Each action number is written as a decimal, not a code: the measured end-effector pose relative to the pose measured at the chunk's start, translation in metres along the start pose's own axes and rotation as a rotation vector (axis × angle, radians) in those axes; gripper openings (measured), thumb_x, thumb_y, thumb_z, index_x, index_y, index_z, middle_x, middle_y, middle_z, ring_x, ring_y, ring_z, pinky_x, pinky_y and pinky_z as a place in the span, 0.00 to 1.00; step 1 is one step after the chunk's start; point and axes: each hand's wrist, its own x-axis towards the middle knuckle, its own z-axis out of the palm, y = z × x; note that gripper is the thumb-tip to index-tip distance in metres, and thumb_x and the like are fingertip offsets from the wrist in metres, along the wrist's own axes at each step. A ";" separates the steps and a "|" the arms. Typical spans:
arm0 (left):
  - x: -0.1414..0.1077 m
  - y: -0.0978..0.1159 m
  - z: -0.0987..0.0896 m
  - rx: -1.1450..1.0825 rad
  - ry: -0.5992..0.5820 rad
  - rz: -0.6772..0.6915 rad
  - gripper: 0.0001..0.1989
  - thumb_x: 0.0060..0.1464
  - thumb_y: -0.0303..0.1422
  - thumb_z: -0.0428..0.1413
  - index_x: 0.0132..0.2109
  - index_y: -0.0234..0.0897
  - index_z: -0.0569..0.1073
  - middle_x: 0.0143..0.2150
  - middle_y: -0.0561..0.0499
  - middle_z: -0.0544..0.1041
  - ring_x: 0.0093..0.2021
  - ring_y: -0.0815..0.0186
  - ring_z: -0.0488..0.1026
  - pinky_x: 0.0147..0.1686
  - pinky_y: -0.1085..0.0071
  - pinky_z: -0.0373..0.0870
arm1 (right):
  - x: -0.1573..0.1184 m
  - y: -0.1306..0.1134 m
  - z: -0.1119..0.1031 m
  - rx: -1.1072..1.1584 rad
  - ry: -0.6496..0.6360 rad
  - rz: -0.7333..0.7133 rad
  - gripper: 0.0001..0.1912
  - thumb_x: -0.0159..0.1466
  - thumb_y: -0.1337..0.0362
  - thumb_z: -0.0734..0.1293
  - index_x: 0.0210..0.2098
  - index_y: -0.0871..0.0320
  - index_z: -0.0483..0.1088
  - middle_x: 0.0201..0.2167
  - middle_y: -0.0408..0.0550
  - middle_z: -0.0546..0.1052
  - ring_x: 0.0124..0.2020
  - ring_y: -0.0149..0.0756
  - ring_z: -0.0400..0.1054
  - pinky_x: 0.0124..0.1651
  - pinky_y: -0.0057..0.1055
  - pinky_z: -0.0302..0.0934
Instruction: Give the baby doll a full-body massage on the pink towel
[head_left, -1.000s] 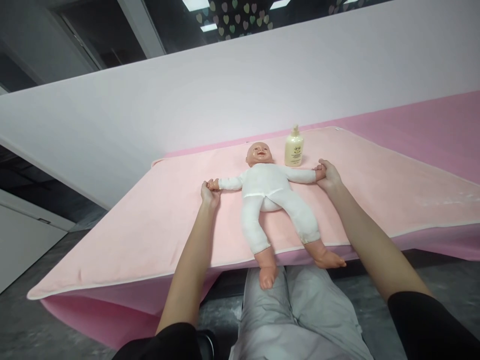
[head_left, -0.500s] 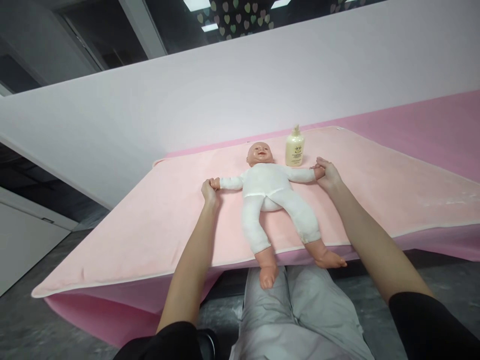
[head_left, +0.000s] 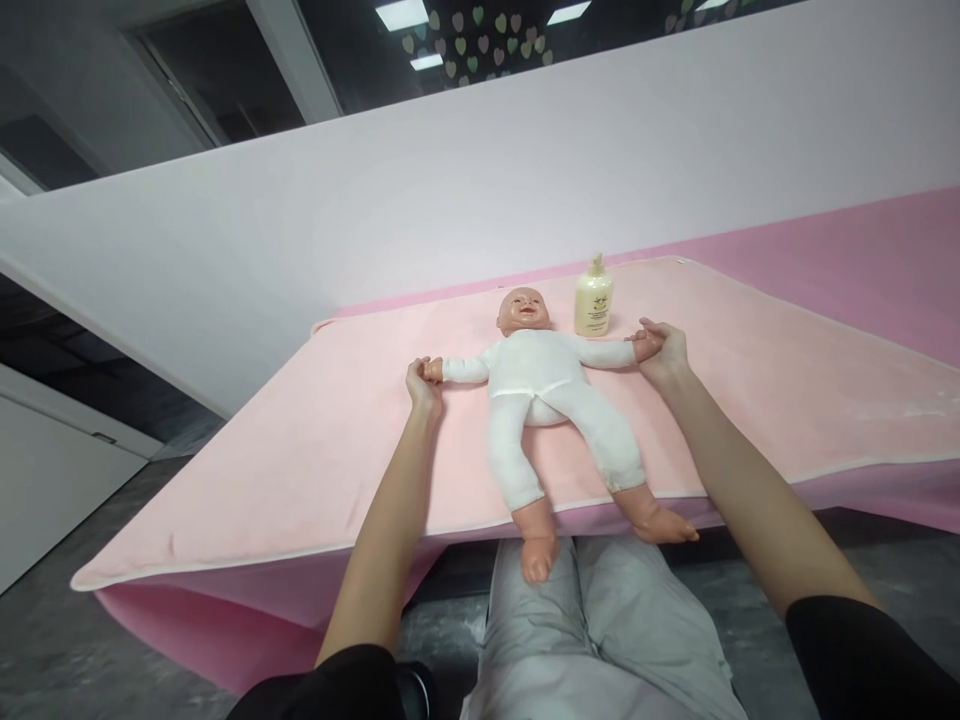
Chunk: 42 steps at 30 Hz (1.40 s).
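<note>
As I hold it out by both hands, the baby doll [head_left: 534,365] lies face up on the pink cloth [head_left: 330,440], its head toward the cloth's far edge and its feet poking past the near one. It has a bald, glossy head with a wide open smile, and a soft white body with seams running into a V at the hips. The legs are spread and slightly bent; the bare feet and hands have a reddish, shiny, moulded look.

At the cloth's left part, my left hand [head_left: 424,385] has its thumb and fingers closed around one small doll hand. Farther right on the cloth, my right hand [head_left: 666,352] is clamped on the other, a few of its fingers reaching past it.

One container shows: a pale yellow pump bottle [head_left: 593,303], upright toward the cloth's far edge, with dark print on its front. How full it is, I cannot tell.
</note>
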 end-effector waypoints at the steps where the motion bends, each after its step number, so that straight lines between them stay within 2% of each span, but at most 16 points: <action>1: 0.000 0.000 0.000 0.007 -0.002 0.007 0.07 0.54 0.32 0.51 0.29 0.36 0.67 0.27 0.53 0.71 0.27 0.70 0.69 0.32 0.73 0.62 | -0.001 0.000 0.001 0.001 0.007 0.000 0.03 0.54 0.70 0.64 0.28 0.57 0.64 0.14 0.37 0.61 0.18 0.28 0.61 0.26 0.25 0.67; 4: 0.000 -0.002 0.001 0.036 0.015 0.038 0.06 0.50 0.26 0.51 0.26 0.35 0.65 0.23 0.56 0.67 0.24 0.72 0.66 0.29 0.75 0.60 | -0.002 0.000 0.003 -0.027 0.041 0.009 0.05 0.54 0.72 0.62 0.29 0.57 0.65 0.14 0.37 0.61 0.18 0.29 0.62 0.24 0.25 0.66; 12: 0.006 -0.007 -0.003 0.125 0.022 0.119 0.06 0.51 0.26 0.50 0.26 0.35 0.66 0.22 0.58 0.65 0.23 0.74 0.65 0.27 0.76 0.61 | 0.004 0.003 0.000 -0.080 0.098 -0.063 0.07 0.55 0.73 0.65 0.32 0.57 0.66 0.15 0.36 0.63 0.18 0.29 0.64 0.23 0.23 0.66; 15: 0.006 -0.007 -0.003 0.130 0.024 0.127 0.07 0.54 0.29 0.49 0.28 0.35 0.66 0.24 0.56 0.68 0.25 0.73 0.68 0.30 0.76 0.64 | 0.006 0.006 -0.001 -0.093 0.106 -0.085 0.07 0.55 0.72 0.67 0.30 0.57 0.64 0.16 0.36 0.62 0.18 0.28 0.64 0.23 0.23 0.66; 19: 0.004 -0.005 -0.002 0.093 0.050 0.049 0.13 0.61 0.38 0.46 0.31 0.36 0.67 0.29 0.50 0.73 0.29 0.69 0.72 0.34 0.73 0.68 | 0.008 0.007 -0.002 -0.077 0.154 -0.066 0.11 0.58 0.72 0.66 0.25 0.56 0.59 0.15 0.36 0.61 0.18 0.28 0.63 0.24 0.25 0.67; 21: 0.003 -0.003 -0.001 0.069 0.061 0.020 0.14 0.62 0.38 0.44 0.33 0.36 0.67 0.29 0.49 0.74 0.29 0.69 0.73 0.35 0.72 0.69 | 0.008 0.007 -0.002 -0.068 0.162 -0.038 0.12 0.59 0.72 0.65 0.24 0.56 0.58 0.15 0.36 0.61 0.18 0.28 0.62 0.24 0.25 0.67; 26: 0.004 -0.003 -0.001 0.034 0.058 0.003 0.09 0.59 0.34 0.48 0.33 0.36 0.67 0.29 0.51 0.73 0.29 0.70 0.73 0.37 0.73 0.69 | 0.008 0.006 -0.003 -0.068 0.142 -0.015 0.12 0.59 0.74 0.64 0.24 0.56 0.58 0.14 0.36 0.61 0.18 0.28 0.61 0.23 0.25 0.67; 32: 0.005 -0.003 -0.001 0.152 0.018 0.049 0.05 0.54 0.30 0.49 0.32 0.35 0.68 0.27 0.51 0.74 0.27 0.70 0.72 0.33 0.72 0.68 | 0.006 0.007 -0.001 -0.110 0.029 -0.085 0.08 0.58 0.75 0.66 0.28 0.57 0.64 0.15 0.36 0.62 0.18 0.26 0.61 0.27 0.25 0.70; 36: 0.000 -0.002 0.000 0.185 0.011 0.081 0.02 0.53 0.28 0.51 0.34 0.34 0.68 0.28 0.50 0.75 0.28 0.69 0.72 0.32 0.72 0.67 | 0.005 0.008 0.001 -0.080 0.036 -0.105 0.11 0.55 0.77 0.67 0.27 0.57 0.63 0.16 0.35 0.62 0.17 0.24 0.60 0.28 0.27 0.71; 42: -0.003 -0.002 0.000 0.207 -0.005 0.104 0.02 0.51 0.27 0.54 0.35 0.34 0.69 0.30 0.50 0.75 0.31 0.69 0.73 0.36 0.72 0.68 | 0.003 0.007 0.003 -0.064 -0.006 -0.099 0.12 0.55 0.80 0.63 0.23 0.58 0.60 0.15 0.37 0.62 0.18 0.24 0.59 0.31 0.27 0.71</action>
